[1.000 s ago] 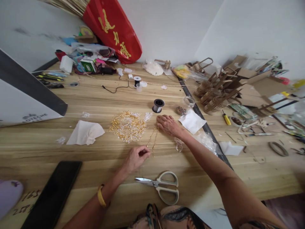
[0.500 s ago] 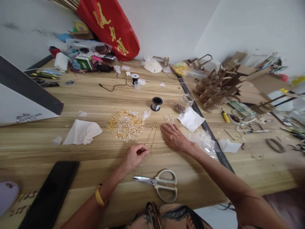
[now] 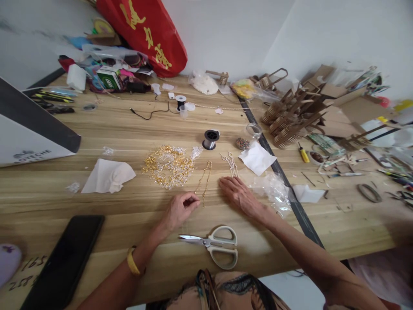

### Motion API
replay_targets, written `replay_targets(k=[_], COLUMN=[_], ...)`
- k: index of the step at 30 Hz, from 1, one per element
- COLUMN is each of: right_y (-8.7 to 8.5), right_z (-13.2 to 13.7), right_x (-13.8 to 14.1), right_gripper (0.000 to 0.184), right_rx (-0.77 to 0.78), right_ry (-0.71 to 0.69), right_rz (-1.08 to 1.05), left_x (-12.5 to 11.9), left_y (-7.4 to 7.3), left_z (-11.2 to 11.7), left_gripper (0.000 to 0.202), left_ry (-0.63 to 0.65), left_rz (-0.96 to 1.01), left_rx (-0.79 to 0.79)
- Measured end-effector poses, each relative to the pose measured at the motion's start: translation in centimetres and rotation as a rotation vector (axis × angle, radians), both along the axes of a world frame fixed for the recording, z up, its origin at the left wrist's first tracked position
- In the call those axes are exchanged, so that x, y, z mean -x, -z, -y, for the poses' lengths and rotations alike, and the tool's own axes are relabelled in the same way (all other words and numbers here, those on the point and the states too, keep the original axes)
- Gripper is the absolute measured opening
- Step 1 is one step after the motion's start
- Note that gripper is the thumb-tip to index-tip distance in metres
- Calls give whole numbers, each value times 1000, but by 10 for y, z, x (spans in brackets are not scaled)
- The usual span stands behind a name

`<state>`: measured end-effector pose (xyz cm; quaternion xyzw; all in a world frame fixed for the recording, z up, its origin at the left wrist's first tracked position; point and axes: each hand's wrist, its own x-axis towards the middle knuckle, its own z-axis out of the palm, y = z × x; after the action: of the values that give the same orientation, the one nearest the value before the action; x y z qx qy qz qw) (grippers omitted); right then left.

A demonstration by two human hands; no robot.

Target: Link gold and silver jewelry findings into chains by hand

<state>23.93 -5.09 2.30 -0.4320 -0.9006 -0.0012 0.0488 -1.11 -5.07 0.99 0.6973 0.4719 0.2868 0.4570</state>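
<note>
Chain: a thin gold chain [image 3: 205, 181] lies in a doubled strand mid-desk [image 3: 129, 133], running toward the far edge, just right of a heap of gold and silver findings [image 3: 167, 165].
Handling: it looks featherlight and limp, and quick to tangle or kink. I'd take it by an end link with fingertips, never mid-length.
Left grip: the left hand [image 3: 179, 210] has thumb and forefinger pinched together right at the chain's near end. It's too small to tell whether a link sits between them.
Right grip: the right hand [image 3: 240, 196] rests palm down, fingers stretched flat and holding nothing, just right of the chain. Its fingertips are near some small silver pins [image 3: 231, 162].
Around: scissors [image 3: 214, 246] lie by the near edge between the forearms, a wire spool [image 3: 210, 139] stands beyond the chain, and a crumpled plastic bag [image 3: 272, 188] sits beside the right hand.
</note>
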Motion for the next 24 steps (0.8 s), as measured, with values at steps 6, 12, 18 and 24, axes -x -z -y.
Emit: replay_targets(k=[6, 12, 18, 24], right_y=[-8, -5, 3, 8], right_z=[-29, -42, -41, -40], right_x=[5, 17, 15, 15], right_gripper=[15, 17, 17, 15], right_rx=[2, -24, -19, 43], right_ry=[-38, 26, 76, 185], right_rz=[176, 259, 230, 48], left_x=[0, 0, 0, 0], left_y=[2, 3, 1, -1], left_z=[0, 0, 0, 0], left_gripper=[12, 11, 11, 12], left_ry=[2, -10, -1, -2], left_rz=[-2, -5, 9, 19], left_rx=[-2, -6, -7, -17])
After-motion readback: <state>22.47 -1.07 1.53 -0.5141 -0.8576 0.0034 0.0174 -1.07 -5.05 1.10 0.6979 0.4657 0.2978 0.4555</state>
